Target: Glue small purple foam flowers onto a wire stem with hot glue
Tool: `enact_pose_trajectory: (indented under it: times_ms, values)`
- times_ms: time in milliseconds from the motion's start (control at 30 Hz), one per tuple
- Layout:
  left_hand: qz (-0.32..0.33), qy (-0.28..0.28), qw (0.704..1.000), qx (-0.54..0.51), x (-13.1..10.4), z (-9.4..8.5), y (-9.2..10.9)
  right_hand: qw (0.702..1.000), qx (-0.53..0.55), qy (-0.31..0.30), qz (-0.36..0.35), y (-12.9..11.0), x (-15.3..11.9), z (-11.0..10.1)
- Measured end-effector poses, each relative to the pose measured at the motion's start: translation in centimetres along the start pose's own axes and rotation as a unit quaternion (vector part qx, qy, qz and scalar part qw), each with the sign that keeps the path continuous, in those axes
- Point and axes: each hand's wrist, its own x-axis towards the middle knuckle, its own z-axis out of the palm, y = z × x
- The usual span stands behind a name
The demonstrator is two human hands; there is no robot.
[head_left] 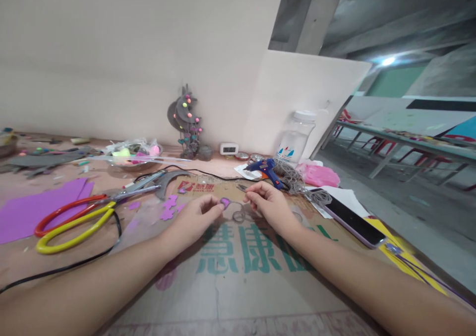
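Item: purple piece (225, 203), small, with what looks like a gray edging; above the printed cardboard (238, 296), between my two hands. Held at the tips of my left thumb and forefinger.

Item: my left hand (199, 219), pinched on that piece. Best grip: light, at the very rim, flat of the piece turned up, edging left uncovered.

Item: my right hand (269, 207), apart from the left, thumb and fingers drawn together. It appears to pinch the gray cord (238, 220); the tips are too small and blurred for me to be certain.

Item: the cord's slack, one loose coil lying just below and between the hands. To be kept open and untwisted, fed in short lengths, laid snug to the rim without tugging the piece out of shape.

Item: dark pointed tool (241, 188), close by my right fingertips; knuckles to stay off its points.

Item: blue glue gun (265, 169), beyond my right hand; nozzle to be treated as hot.

Item: purple cutouts (169, 207), a cluster left of my left hand; sleeve and wrist to clear them.

Item: red-and-yellow-handled scissors (106, 200), farther left.
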Motion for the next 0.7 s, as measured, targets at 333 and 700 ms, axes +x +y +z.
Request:
enact_pose_trajectory:
  times_ms: [333, 700]
  values:
    - [-0.002, 0.001, 1.000, -0.005, 0.3, 0.1, -0.4, 0.988, -0.130, -0.020, -0.082, -0.7, -0.9, -0.2]
    - [0.008, 0.003, 1.000, 0.001, 0.4, 0.0, -0.2, 0.946, -0.215, -0.142, -0.196, -2.4, -4.1, 1.1]
